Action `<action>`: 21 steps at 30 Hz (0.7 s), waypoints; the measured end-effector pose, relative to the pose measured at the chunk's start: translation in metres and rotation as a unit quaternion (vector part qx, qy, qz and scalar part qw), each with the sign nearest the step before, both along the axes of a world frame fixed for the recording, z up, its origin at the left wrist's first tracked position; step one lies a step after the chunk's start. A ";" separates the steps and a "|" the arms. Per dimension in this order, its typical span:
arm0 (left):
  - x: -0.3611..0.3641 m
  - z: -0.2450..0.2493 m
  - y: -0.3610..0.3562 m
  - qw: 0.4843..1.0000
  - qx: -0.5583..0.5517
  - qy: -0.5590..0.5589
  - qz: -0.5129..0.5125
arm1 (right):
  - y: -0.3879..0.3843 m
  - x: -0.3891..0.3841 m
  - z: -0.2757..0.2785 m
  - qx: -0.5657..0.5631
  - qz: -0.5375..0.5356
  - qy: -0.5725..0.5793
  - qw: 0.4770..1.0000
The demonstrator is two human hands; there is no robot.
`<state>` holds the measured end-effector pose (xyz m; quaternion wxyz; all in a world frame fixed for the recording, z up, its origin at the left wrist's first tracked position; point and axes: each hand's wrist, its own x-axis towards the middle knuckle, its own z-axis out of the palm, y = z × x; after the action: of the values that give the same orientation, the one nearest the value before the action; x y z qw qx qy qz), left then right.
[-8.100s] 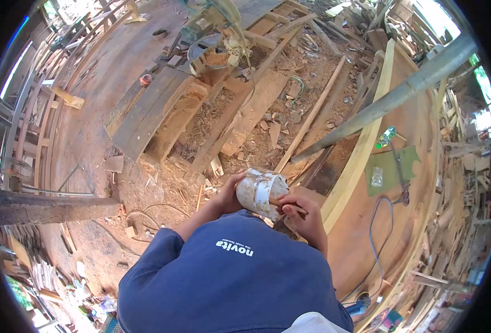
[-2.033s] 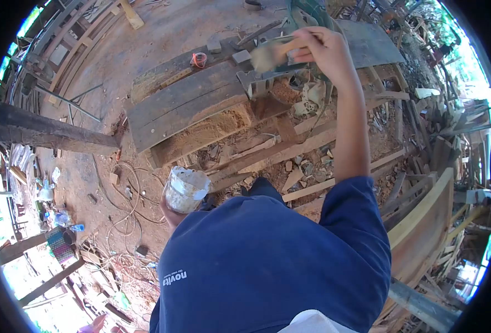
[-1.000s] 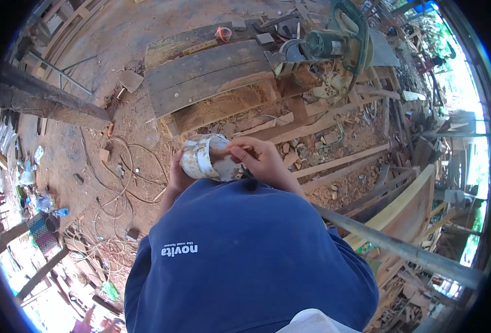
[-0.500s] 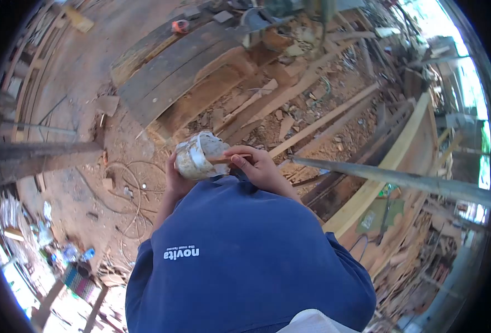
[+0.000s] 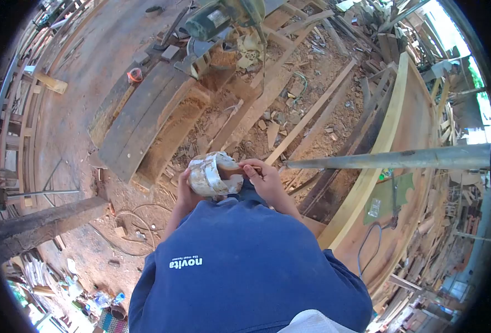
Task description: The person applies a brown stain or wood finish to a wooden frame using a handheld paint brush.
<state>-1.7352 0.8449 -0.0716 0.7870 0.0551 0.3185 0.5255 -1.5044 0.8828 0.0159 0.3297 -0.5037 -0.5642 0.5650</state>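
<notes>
A white, brown-stained tub (image 5: 205,175) is tipped on its side in front of my chest, its mouth turned to the right. My left hand (image 5: 186,191) grips its left side, fingers wrapped round it. In my right hand (image 5: 263,178) a thin wooden stick (image 5: 247,167) is pinched between thumb and fingers, its far end reaching into the tub's mouth. Pale material shows inside the tub; how much there is I cannot tell.
A dark plank bench (image 5: 140,119) stands ahead, with an orange-red round object (image 5: 135,75) on it. Beyond is a green power tool (image 5: 212,21). A metal pole (image 5: 389,158) juts in from the right beside a long pale beam (image 5: 387,139). A hose (image 5: 140,222) lies coiled at left.
The view has shifted, bringing the power tool into sight. The tub sits slightly further right and lower and is tipped more to the side. Both hands keep their hold.
</notes>
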 end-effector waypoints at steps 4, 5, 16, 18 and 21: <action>0.021 -0.003 0.029 1.000 0.011 -0.002 0.005 | 0.042 0.030 0.010 0.012 -0.013 -0.010 1.000; 0.026 -0.002 0.038 1.000 0.022 0.006 -0.003 | 0.051 0.038 0.007 0.014 -0.013 0.001 1.000; 0.137 0.006 0.170 0.992 -0.110 -0.022 -0.063 | 0.138 0.161 -0.013 -0.049 -0.078 0.037 0.995; 0.163 0.004 0.195 0.993 -0.069 -0.004 -0.096 | 0.148 0.185 -0.021 -0.057 -0.107 0.056 0.991; 0.197 0.013 0.222 0.986 -0.074 0.036 -0.148 | 0.157 0.221 -0.031 -0.059 -0.116 0.058 0.990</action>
<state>-1.5382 1.0666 -0.0584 0.8460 0.0619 0.3730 0.3759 -1.2834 1.0396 -0.0146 0.3949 -0.5511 -0.4470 0.5836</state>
